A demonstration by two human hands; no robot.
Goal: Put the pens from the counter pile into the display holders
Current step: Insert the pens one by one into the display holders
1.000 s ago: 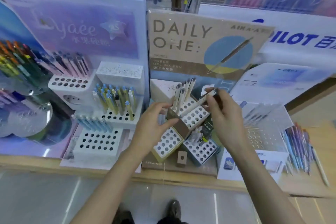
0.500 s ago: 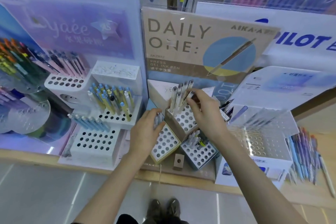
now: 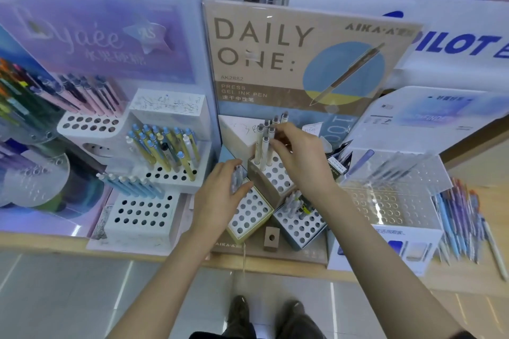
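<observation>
While I stand at the pale wooden counter [image 3: 165,253], my left hand [image 3: 220,197] curls round a small bunch of pale grey-white plastic pens [image 3: 236,180], just beside the yellow-sided square holder w/ white perforated top [image 3: 249,213]. Behind it is the taller brown-sided holder block [image 3: 275,176]. There my right hand [image 3: 301,158] pinches the top end of one white pen [image 3: 265,147] btwn thumb & fingertips [image 3: 275,137], its barrel upright in a rear hole among a few others standing there. Step in hand, I'd say: seating that pen. Most holes are unfilled, so the job looks early. Nxt move calls for letting go w/o tipping the neighbours, then drawing a fresh pen from the left bunch & lining its tip over a free hole. Off right, the loose pile of blue & pink pens [image 3: 458,217] lies on the counter. At back stands the beige "DAILY ONE:" card [image 3: 275,44].
</observation>
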